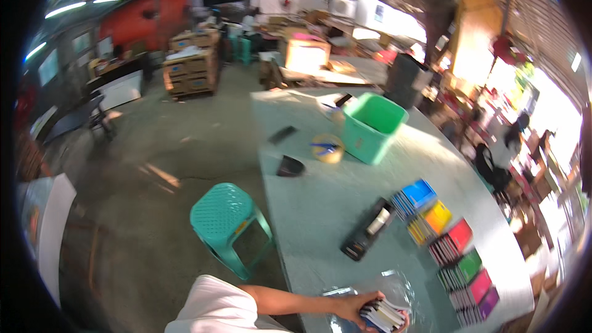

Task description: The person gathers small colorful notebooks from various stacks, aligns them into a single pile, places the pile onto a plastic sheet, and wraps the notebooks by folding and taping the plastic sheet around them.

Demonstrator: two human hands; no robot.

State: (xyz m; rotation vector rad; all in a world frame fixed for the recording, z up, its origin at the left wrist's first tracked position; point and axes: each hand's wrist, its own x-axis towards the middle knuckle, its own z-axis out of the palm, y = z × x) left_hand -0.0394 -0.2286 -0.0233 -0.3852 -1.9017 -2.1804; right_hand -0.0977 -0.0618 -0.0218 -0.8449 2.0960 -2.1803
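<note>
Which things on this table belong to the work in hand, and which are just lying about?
In use: left hand, bundle of booklets, clear plastic wrap, coloured booklet stacks.
Lying about: green basket, tape roll, black tray, teal stool.

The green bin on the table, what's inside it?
Only the green bin's bare inner walls show near the top. Its near wall hides the bottom, so anything lying down there cannot be seen.
</note>
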